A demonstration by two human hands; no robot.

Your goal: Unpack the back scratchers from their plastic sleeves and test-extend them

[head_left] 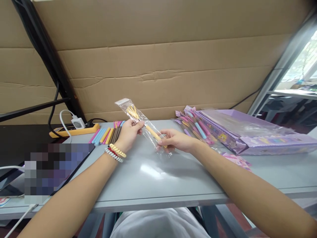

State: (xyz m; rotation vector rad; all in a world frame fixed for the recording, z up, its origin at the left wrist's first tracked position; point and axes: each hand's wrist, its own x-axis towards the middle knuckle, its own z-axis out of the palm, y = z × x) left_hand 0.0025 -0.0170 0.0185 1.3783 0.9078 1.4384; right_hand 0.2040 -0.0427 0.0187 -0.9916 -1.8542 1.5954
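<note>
A clear plastic sleeve [147, 119] with a slim yellow stick [153, 133] inside is held slantwise above the table. Looped yellow strands [133, 111] show at the stick's upper end, below the sleeve's white top flap. My left hand [130, 134] pinches the sleeve near its middle, close to the strands. Near the sleeve's lower end, my right hand [175, 140] grips it around the stick with thumb and fingers. Behind my left hand lies a row of pink, blue, yellow and brown sticks [105, 135]. Several wrapped colourful sticks [198, 127] are piled beyond my right hand.
A purple box [277, 143] with plastic sheets on it stands at the right, near pink printed cards [236, 160]. At left are a yellow power strip [74, 130] with a white charger [78, 122] and a dark-screened device [76, 165]. Cardboard [168, 59] lines the back.
</note>
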